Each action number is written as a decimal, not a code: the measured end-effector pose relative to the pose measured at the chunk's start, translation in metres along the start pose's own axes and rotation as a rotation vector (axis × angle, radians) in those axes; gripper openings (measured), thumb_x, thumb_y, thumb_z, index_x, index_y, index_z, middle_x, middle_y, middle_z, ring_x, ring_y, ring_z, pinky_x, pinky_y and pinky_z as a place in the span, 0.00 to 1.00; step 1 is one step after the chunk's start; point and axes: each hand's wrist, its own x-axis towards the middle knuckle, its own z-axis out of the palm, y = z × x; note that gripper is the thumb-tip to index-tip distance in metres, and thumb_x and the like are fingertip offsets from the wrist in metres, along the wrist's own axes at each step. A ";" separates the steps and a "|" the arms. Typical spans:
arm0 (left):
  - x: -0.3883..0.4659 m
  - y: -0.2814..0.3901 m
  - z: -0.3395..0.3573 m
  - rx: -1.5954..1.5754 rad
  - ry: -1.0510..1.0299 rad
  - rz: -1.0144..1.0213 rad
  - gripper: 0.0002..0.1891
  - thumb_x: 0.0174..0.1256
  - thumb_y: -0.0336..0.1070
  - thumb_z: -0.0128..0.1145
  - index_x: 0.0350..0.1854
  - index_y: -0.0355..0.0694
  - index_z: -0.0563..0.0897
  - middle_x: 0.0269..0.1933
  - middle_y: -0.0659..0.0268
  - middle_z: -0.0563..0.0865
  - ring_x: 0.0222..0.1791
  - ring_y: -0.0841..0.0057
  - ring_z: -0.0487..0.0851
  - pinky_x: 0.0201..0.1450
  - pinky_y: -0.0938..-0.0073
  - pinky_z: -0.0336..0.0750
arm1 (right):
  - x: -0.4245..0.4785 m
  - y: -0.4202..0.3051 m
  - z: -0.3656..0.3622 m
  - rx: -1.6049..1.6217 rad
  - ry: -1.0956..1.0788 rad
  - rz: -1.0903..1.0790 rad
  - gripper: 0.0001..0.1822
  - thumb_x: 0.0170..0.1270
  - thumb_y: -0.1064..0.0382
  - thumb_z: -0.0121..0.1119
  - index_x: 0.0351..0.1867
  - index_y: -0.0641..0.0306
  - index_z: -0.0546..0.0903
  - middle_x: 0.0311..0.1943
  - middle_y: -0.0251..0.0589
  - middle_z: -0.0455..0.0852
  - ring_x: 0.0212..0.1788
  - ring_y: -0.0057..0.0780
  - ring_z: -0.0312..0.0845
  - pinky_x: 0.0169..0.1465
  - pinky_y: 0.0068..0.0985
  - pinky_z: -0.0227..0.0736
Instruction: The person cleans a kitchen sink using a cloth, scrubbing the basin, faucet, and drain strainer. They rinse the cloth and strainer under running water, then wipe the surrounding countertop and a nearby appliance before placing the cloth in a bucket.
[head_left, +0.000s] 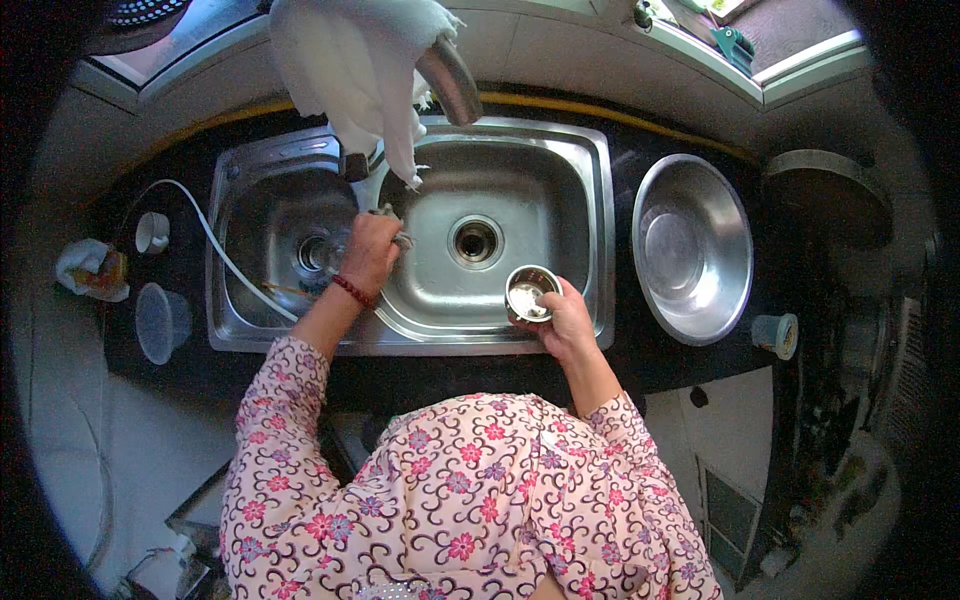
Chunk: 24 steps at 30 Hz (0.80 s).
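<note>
My right hand (568, 319) holds a small round metal sink strainer cup (529, 286) over the front right of the larger sink bowl (540, 195), with the thumb inside its rim. The cup's open top faces up. My left hand (371, 244) is closed around a greyish rag (403, 239) above the divider between the bowls, and the fingers hide most of the rag. In the larger bowl the round drain (475, 241) is uncovered. A pale streak, perhaps running water, shows between the dark spout (354, 165) and my left hand.
White cloth (360, 60) hangs over the sink beside a metal pipe end (454, 82). A white hose (217, 244) dips into the smaller bowl (277, 202). Left stand a white mug (152, 232) and plastic tub (161, 322); right, a steel basin (690, 251) and plastic cup (775, 335).
</note>
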 end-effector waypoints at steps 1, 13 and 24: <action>0.002 -0.004 0.005 0.060 0.167 0.002 0.15 0.42 0.26 0.57 0.38 0.39 0.76 0.44 0.56 0.75 0.46 0.59 0.70 0.51 0.62 0.65 | 0.001 0.002 -0.001 -0.011 -0.005 -0.002 0.21 0.47 0.80 0.40 0.46 0.71 0.69 0.40 0.49 0.77 0.39 0.39 0.78 0.36 0.40 0.80; 0.017 -0.013 0.013 -0.614 0.514 -0.427 0.16 0.47 0.25 0.48 0.43 0.36 0.74 0.34 0.58 0.79 0.39 0.63 0.77 0.44 0.65 0.71 | -0.008 0.007 0.005 -0.046 -0.010 0.033 0.21 0.46 0.79 0.41 0.46 0.70 0.69 0.41 0.49 0.77 0.39 0.40 0.78 0.36 0.41 0.80; 0.052 0.019 -0.054 -0.599 0.651 -0.416 0.19 0.51 0.37 0.57 0.45 0.33 0.74 0.41 0.51 0.80 0.40 0.63 0.80 0.44 0.69 0.73 | -0.012 0.004 0.023 -0.069 -0.010 0.078 0.19 0.49 0.77 0.42 0.46 0.71 0.70 0.38 0.47 0.79 0.34 0.37 0.80 0.33 0.34 0.81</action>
